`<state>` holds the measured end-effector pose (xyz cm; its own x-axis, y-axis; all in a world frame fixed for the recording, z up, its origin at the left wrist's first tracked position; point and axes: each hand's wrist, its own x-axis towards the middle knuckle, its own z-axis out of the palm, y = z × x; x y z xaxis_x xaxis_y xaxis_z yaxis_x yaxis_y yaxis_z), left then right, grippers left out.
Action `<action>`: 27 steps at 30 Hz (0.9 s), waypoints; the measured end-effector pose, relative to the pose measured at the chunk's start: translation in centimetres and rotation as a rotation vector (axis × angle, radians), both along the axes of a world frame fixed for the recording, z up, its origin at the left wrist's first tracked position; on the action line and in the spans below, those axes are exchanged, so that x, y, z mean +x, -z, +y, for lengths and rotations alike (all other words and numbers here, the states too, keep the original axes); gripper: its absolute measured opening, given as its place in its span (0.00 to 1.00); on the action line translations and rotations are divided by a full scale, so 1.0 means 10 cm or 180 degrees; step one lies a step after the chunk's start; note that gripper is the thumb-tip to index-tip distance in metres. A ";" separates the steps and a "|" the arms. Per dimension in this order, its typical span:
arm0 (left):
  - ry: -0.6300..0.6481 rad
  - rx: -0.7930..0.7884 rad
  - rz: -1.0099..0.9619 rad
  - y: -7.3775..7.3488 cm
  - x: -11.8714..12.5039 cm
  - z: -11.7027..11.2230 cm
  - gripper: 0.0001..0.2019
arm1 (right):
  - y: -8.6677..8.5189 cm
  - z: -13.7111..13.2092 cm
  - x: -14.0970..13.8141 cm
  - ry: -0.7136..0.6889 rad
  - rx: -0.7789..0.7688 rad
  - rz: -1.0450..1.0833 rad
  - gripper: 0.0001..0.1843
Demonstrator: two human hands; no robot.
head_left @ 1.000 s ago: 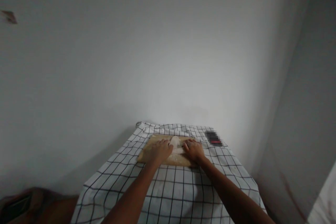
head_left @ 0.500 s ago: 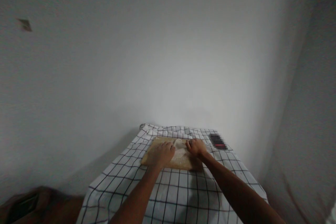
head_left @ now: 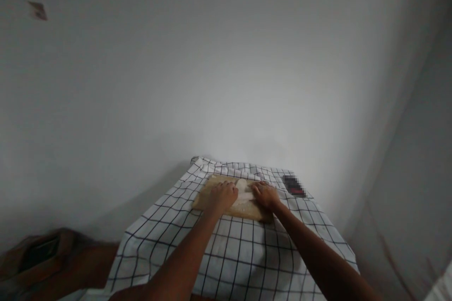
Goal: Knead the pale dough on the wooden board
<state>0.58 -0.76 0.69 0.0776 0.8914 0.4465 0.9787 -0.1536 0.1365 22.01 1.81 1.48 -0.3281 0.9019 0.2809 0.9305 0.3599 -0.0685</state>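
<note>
A wooden board point(head_left: 212, 187) lies on a table covered by a white cloth with a black grid point(head_left: 243, 254). A pale lump of dough point(head_left: 244, 191) sits on the board. My left hand point(head_left: 221, 195) rests on the dough's left side, fingers curled over it. My right hand point(head_left: 265, 194) presses on its right side, fingers bent. Both hands lie palm down, with the dough showing between them.
A small dark object with a red stripe point(head_left: 294, 186), blurred out, lies on the cloth to the right of the board. A plain grey wall stands right behind the table. A brown surface with a dark item point(head_left: 38, 256) sits low at the left.
Both hands have stayed on the dough, shifting slightly on the board. The view has tilted and moved a little, so the table appears higher in the picture.
</note>
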 end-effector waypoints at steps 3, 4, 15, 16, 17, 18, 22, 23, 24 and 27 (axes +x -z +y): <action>0.0007 0.0060 -0.0051 -0.02 0.01 -0.02 0.17 | 0.11 -0.13 0.05 -0.0106 0.0117 0.0049 0.25; 0.0018 0.0072 -0.0061 -0.02 0.01 -0.03 0.16 | 0.13 -0.16 0.06 -0.0150 0.0155 0.0077 0.25; 0.0004 0.0087 -0.0164 0.02 0.00 -0.10 0.17 | 0.00 0.11 -0.04 0.0187 0.0314 0.0183 0.26; 0.0006 0.0073 -0.0180 0.02 -0.01 -0.10 0.17 | -0.02 0.15 -0.05 0.0201 0.0268 0.0147 0.27; 0.0005 0.0057 -0.0199 0.02 -0.01 -0.10 0.17 | -0.04 0.19 -0.05 0.0202 0.0222 0.0110 0.28; 0.0000 0.0042 -0.0220 0.02 -0.01 -0.10 0.17 | -0.05 0.24 -0.05 0.0203 0.0181 0.0079 0.28; -0.0008 -0.0007 -0.0312 0.02 0.00 -0.12 0.18 | -0.08 0.37 -0.07 0.0199 0.0082 0.0011 0.29; -0.0014 -0.0017 -0.0332 0.02 0.00 -0.13 0.19 | -0.08 0.39 -0.07 0.0188 0.0068 0.0002 0.28; -0.0023 -0.0030 -0.0351 0.01 0.01 -0.13 0.19 | -0.08 0.39 -0.07 0.0173 0.0051 -0.0008 0.27; -0.0011 -0.0085 -0.0382 -0.02 0.04 -0.13 0.19 | -0.04 0.35 -0.04 0.0122 -0.0024 -0.0040 0.23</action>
<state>0.95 -2.08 0.94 0.0220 0.9032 0.4286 0.9555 -0.1451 0.2569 21.62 5.32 1.91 -0.2966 0.9160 0.2701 0.9444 0.3233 -0.0594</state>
